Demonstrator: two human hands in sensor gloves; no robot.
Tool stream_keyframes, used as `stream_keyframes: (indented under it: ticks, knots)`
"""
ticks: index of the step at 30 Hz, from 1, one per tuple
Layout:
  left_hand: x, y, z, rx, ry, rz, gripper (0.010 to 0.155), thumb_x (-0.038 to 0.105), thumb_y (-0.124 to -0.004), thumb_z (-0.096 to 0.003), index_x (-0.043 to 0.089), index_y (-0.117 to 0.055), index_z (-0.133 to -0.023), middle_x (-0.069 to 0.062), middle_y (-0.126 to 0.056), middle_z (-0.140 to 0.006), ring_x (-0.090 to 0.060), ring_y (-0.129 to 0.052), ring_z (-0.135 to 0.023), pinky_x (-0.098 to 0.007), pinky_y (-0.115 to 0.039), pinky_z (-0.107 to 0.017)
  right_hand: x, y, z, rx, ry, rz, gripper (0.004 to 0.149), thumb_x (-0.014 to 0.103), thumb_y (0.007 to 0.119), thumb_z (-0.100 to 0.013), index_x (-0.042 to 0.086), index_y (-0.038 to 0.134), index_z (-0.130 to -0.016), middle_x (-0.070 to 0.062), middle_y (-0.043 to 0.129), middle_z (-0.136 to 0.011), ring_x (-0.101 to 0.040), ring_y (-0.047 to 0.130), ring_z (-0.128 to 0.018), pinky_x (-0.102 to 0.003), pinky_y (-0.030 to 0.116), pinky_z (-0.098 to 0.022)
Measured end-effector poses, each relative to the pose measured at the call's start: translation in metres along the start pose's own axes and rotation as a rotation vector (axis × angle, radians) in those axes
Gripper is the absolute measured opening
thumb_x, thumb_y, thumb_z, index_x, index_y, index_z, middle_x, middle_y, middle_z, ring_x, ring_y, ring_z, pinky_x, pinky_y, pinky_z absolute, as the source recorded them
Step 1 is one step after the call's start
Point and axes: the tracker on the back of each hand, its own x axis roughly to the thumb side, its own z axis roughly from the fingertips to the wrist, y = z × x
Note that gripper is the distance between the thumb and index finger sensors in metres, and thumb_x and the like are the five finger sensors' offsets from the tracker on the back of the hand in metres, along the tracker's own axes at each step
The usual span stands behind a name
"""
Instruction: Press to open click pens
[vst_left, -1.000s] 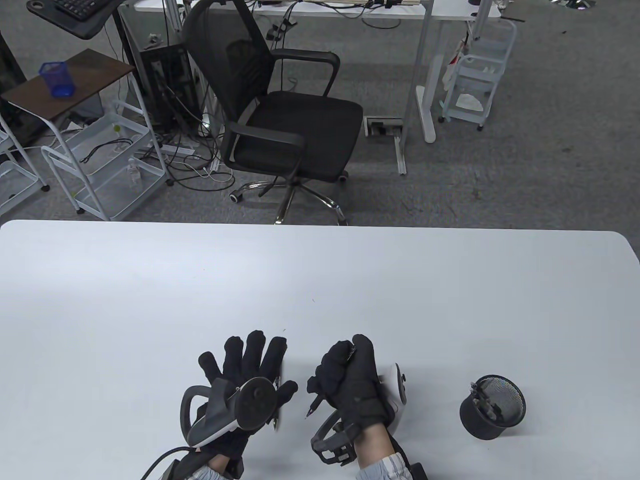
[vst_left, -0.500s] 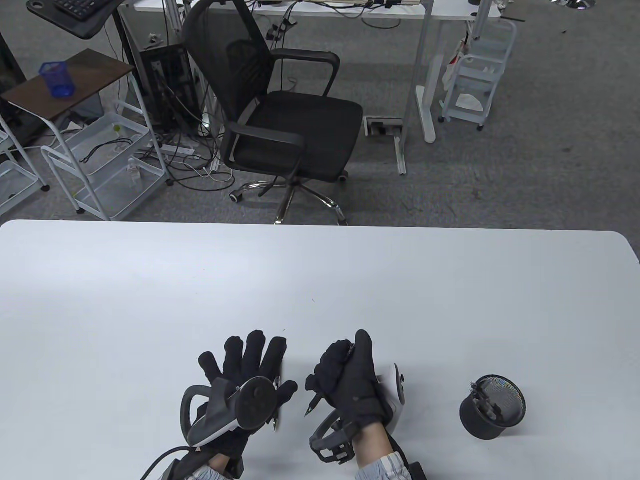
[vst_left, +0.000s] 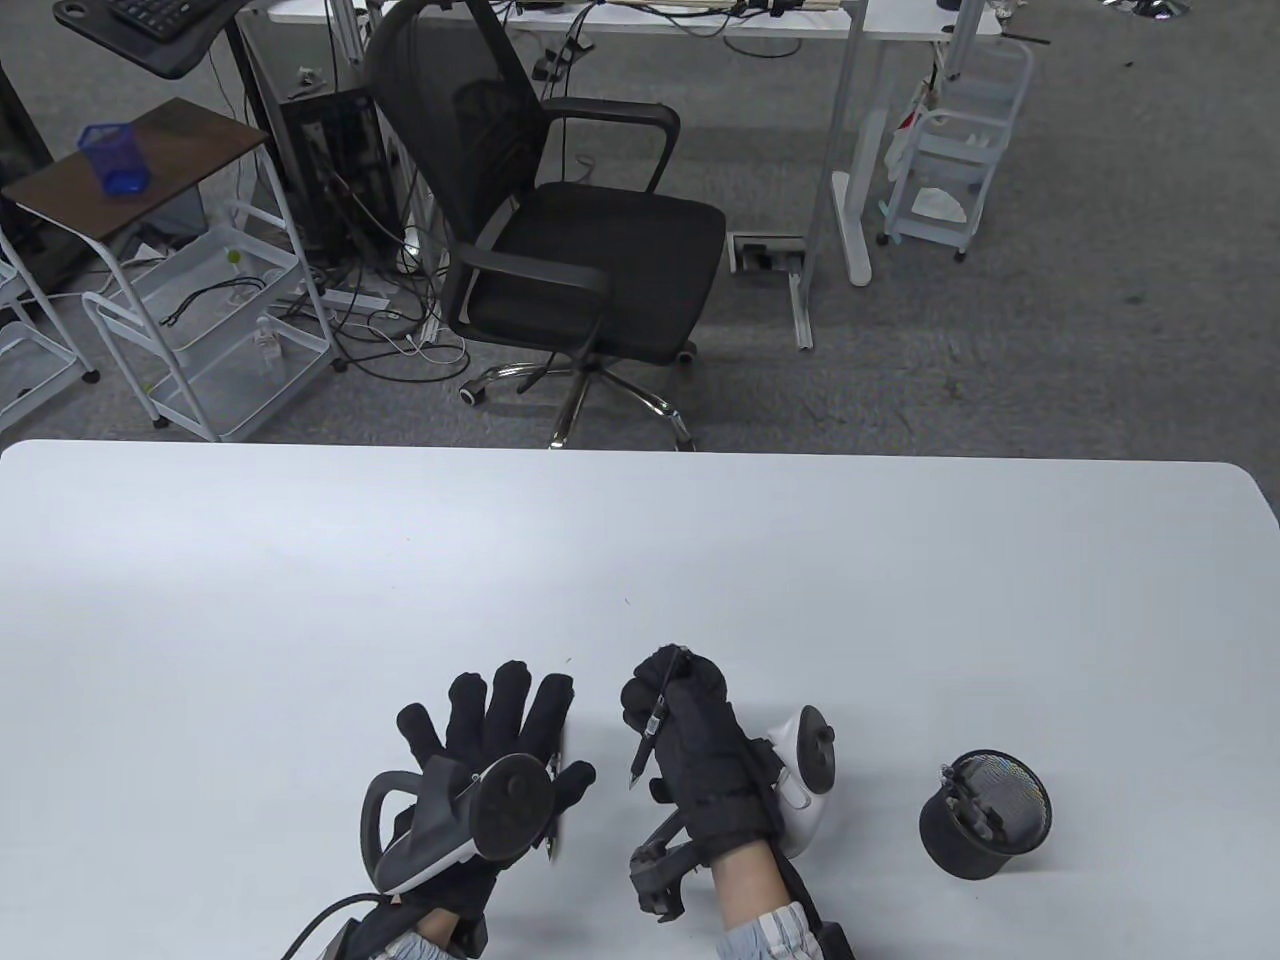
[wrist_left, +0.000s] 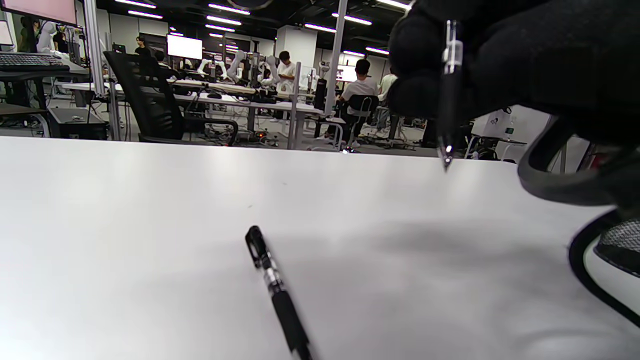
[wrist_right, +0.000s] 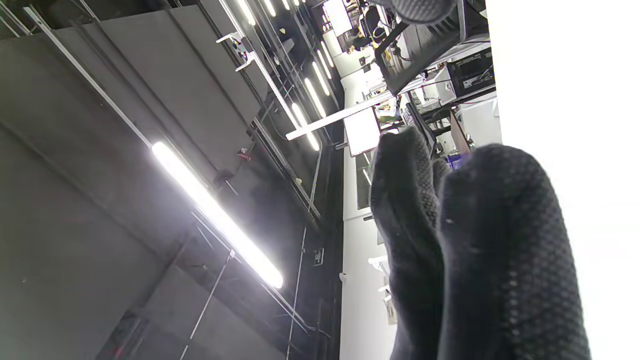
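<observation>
My right hand (vst_left: 690, 715) is closed in a fist around a black click pen (vst_left: 652, 722), held above the table with the tip pointing down and toward me. In the left wrist view this pen (wrist_left: 448, 95) hangs upright from the right hand (wrist_left: 520, 55), metal tip showing at its lower end. My left hand (vst_left: 500, 725) rests flat on the table, fingers spread, holding nothing. A second black pen (vst_left: 552, 810) lies on the table beside the left thumb, partly hidden by the tracker; it also shows in the left wrist view (wrist_left: 277, 295). The right wrist view shows only gloved fingers (wrist_right: 475, 250) and ceiling.
A black mesh pen cup (vst_left: 985, 815) stands on the white table (vst_left: 640, 560) to the right of my right hand, with pens (vst_left: 968, 798) inside. An office chair (vst_left: 560, 230) and carts stand on the floor beyond the far edge.
My right hand has turned at the wrist and shifted slightly forward; the thumb has come off the pen's top and the pen now shows across the front of the fist. The left hand has not moved.
</observation>
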Motion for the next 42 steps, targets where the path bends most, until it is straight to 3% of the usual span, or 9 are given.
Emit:
stream_keyframes:
  ticks: [4, 10, 14, 17, 21, 26, 31, 42]
  knots:
    - [0.0, 0.0, 0.0, 0.0, 0.0, 0.0, 0.074, 0.062, -0.052, -0.0697, 0.026, -0.023, -0.127, -0.024, -0.026, -0.133, -0.065, -0.033, -0.115, -0.086, -0.022, -0.067, -0.004, -0.001, -0.002, 0.031, 0.028, 0.012, 0.049, 0.015, 0.049, -0.069, -0.006, 0.034, -0.11, -0.037, 0.034, -0.107, -0.055, 0.044, -0.091, -0.072, 0.034, -0.07]
    - [0.0, 0.0, 0.0, 0.001, -0.002, 0.004, 0.074, 0.062, -0.052, -0.0697, 0.026, -0.022, -0.127, -0.024, -0.027, -0.133, -0.065, -0.033, -0.115, -0.086, -0.022, -0.067, -0.005, -0.003, -0.002, -0.086, 0.055, 0.228, 0.049, 0.011, 0.06, -0.066, -0.01, 0.046, -0.109, -0.037, 0.055, -0.1, -0.052, 0.064, -0.083, -0.071, 0.05, -0.066]
    - [-0.001, 0.0, 0.001, 0.004, -0.003, 0.006, 0.074, 0.062, -0.052, -0.0697, 0.026, -0.022, -0.127, -0.024, -0.027, -0.133, -0.065, -0.033, -0.115, -0.086, -0.022, -0.067, -0.008, -0.006, 0.0, -0.143, 0.098, 0.348, 0.049, 0.013, 0.066, -0.066, -0.004, 0.052, -0.11, -0.028, 0.065, -0.101, -0.055, 0.053, -0.087, -0.074, 0.038, -0.064]
    - [-0.001, 0.001, 0.001, 0.008, -0.004, 0.009, 0.074, 0.062, -0.052, -0.0697, 0.027, -0.022, -0.127, -0.023, -0.027, -0.133, -0.064, -0.033, -0.115, -0.086, -0.022, -0.067, -0.011, -0.009, -0.001, -0.179, 0.133, 0.415, 0.048, 0.015, 0.069, -0.066, 0.0, 0.056, -0.109, -0.025, 0.069, -0.101, -0.051, 0.053, -0.085, -0.068, 0.043, -0.064]
    - [-0.001, 0.001, 0.001, 0.012, -0.007, 0.014, 0.074, 0.062, -0.052, -0.0697, 0.027, -0.022, -0.127, -0.023, -0.027, -0.133, -0.064, -0.033, -0.115, -0.086, -0.022, -0.067, -0.019, -0.013, -0.002, -0.219, 0.189, 0.508, 0.049, 0.016, 0.071, -0.065, 0.0, 0.056, -0.109, -0.024, 0.072, -0.1, -0.04, 0.07, -0.076, -0.056, 0.059, -0.063]
    - [-0.002, 0.001, 0.002, 0.015, -0.01, 0.015, 0.073, 0.062, -0.051, -0.0698, 0.027, -0.022, -0.127, -0.024, -0.027, -0.133, -0.064, -0.033, -0.115, -0.086, -0.023, -0.068, -0.036, -0.014, -0.007, -0.265, 0.285, 0.629, 0.053, 0.015, 0.073, -0.064, -0.006, 0.055, -0.109, -0.028, 0.075, -0.096, -0.039, 0.079, -0.071, -0.054, 0.068, -0.06]
    - [-0.003, 0.002, 0.002, 0.019, -0.01, 0.022, 0.074, 0.062, -0.052, -0.0697, 0.027, -0.022, -0.127, -0.023, -0.027, -0.133, -0.064, -0.033, -0.115, -0.086, -0.023, -0.068, -0.053, -0.013, -0.015, -0.242, 0.37, 0.928, 0.055, 0.017, 0.075, -0.063, -0.009, 0.056, -0.108, -0.029, 0.077, -0.093, -0.036, 0.085, -0.067, -0.05, 0.072, -0.057]
    - [-0.004, 0.001, 0.002, 0.013, -0.012, 0.029, 0.073, 0.062, -0.051, -0.0698, 0.027, -0.022, -0.127, -0.023, -0.027, -0.133, -0.064, -0.033, -0.115, -0.086, -0.022, -0.068, -0.08, -0.006, -0.032, -0.175, 0.528, 1.127, 0.057, 0.02, 0.076, -0.063, -0.008, 0.056, -0.109, -0.029, 0.079, -0.089, -0.031, 0.088, -0.065, -0.039, 0.076, -0.053]
